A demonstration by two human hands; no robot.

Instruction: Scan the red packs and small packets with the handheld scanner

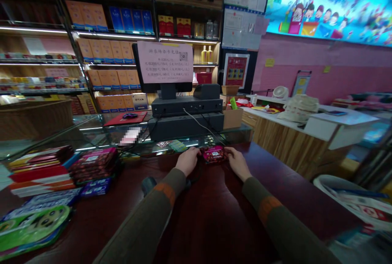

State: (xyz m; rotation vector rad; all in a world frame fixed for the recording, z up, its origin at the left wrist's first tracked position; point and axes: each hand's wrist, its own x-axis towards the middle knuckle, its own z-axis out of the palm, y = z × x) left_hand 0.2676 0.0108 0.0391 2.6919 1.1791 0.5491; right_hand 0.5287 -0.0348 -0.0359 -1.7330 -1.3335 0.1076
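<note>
A small dark red and pink snack packet is at the far side of the dark red-brown table, between my two hands. My left hand has its fingers curled in at the packet's left end. At the opposite end, my right hand pinches the packet's right edge between thumb and fingers. Similar packets form a pile to the left, beside a stack of red, white and orange boxes. A dark object lies partly hidden by my left forearm.
Beyond the table is a glass counter with a dark cash register and a cardboard box. Green panda-printed packs lie at the near left. A white bin stands right of the table.
</note>
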